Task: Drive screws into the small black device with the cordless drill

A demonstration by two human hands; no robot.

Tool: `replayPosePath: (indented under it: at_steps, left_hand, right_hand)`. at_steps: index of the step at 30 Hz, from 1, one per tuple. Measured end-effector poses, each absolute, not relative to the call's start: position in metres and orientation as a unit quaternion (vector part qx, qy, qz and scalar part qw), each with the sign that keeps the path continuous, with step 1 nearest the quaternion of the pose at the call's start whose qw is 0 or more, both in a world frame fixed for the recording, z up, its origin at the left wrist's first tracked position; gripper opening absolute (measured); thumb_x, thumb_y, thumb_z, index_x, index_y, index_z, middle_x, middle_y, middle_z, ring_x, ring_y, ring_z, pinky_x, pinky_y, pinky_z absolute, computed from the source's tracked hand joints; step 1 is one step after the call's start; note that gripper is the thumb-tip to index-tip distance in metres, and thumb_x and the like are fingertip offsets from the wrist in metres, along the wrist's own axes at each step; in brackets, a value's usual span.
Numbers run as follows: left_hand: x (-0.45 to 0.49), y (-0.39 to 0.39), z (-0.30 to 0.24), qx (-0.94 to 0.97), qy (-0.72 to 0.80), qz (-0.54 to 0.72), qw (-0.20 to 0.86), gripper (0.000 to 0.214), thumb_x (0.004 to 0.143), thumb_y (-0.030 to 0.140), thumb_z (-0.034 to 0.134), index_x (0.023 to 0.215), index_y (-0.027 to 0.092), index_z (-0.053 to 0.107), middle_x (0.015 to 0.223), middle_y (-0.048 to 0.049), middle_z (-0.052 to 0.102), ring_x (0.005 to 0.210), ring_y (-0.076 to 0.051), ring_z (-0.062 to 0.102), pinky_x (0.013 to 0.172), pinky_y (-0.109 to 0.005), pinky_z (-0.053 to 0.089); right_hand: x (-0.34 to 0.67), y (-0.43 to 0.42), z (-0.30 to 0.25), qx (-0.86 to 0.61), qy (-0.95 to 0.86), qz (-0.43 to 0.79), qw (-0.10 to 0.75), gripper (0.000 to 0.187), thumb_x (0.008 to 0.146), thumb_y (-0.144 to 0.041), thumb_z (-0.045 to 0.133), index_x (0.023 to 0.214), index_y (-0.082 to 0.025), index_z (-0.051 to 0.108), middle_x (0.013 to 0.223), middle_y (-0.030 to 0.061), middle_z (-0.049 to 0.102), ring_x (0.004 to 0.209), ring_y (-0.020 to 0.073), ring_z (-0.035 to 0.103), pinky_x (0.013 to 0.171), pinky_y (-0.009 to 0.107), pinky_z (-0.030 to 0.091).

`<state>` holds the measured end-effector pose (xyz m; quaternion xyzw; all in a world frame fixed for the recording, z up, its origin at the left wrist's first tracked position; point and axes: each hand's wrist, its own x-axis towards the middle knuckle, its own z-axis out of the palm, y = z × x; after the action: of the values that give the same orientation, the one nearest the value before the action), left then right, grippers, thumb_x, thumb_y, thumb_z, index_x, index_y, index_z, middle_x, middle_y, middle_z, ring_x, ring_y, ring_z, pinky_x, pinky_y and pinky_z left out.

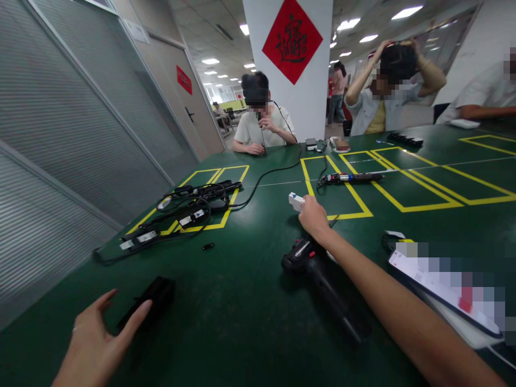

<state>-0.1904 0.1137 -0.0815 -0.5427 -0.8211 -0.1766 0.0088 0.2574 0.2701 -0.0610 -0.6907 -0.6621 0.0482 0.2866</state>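
On the near left part of the green table (237, 317), the left hand (94, 338) is beside a small black box (159, 298). Its thumb and index finger are spread wide, and the box lies beyond and partly between them; whether the thumb touches it, I cannot tell well, because the box is very dark. Near the middle, the right hand (315, 217) holds a small white block (296, 201) with a blue mark. The fingers are narrow around it, although the back of the hand hides most of them, and the block sticks out toward the far left. Below this wrist lies a black handheld device (338, 301) with red buttons, its long handle pointing to the near right. To the right of the forearm rests a phone (423, 277) with lit screen. At the far left, black cables (207, 196) cross the yellow tape (226, 217), and a small black plate (207, 246) lies apart from them. Across the table, a person (264, 126) sits with a dark headset.
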Motion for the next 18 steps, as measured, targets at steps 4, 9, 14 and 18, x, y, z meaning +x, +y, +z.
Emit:
replayPosePath:
  at_steps: [4,9,14,18]
  left_hand:
    - [-0.132,0.117,-0.041,-0.616,-0.75,-0.226,0.081,0.075,0.072,0.06,0.048,0.134,0.023,0.027,0.138,-0.0107,0.034,0.117,-0.036,0.046,0.092,-0.052,0.045]
    - [-0.045,0.123,-0.005,-0.748,-0.619,-0.211,0.111,0.07,0.073,0.054,0.051,0.132,0.022,0.031,0.138,-0.0086,0.037,0.123,-0.029,0.041,0.102,-0.045,0.037]
    - [-0.029,0.13,-0.004,-0.761,-0.646,-0.054,-0.01,0.034,0.083,0.044,0.037,0.108,0.024,0.049,0.103,-0.0052,0.061,0.084,-0.022,0.062,0.069,-0.033,0.047]
    - [-0.089,0.136,-0.004,-0.666,-0.743,-0.061,-0.015,0.042,0.076,0.055,0.044,0.104,0.025,0.053,0.087,-0.0041,0.065,0.07,-0.023,0.062,0.061,-0.032,0.044]
  right_hand:
    - [0.231,0.246,-0.029,-0.594,-0.745,0.036,0.302,0.029,0.088,-0.027,0.053,0.116,-0.017,0.053,0.116,0.008,0.056,0.097,0.0217,0.058,0.08,0.042,0.048]
    - [0.181,0.194,0.0,-0.383,-0.879,0.082,0.273,0.021,0.087,-0.017,0.049,0.107,-0.017,0.055,0.102,0.0073,0.062,0.088,0.0176,0.059,0.074,0.029,0.049]
    - [0.161,0.172,-0.002,-0.309,-0.907,0.12,0.261,0.027,0.09,-0.024,0.044,0.116,-0.019,0.048,0.107,0.0059,0.063,0.088,0.02,0.062,0.071,0.031,0.05]
    - [0.164,0.189,-0.021,-0.366,-0.879,0.146,0.268,0.039,0.093,-0.029,0.039,0.128,-0.013,0.039,0.118,0.0152,0.058,0.097,0.0255,0.059,0.078,0.04,0.049]
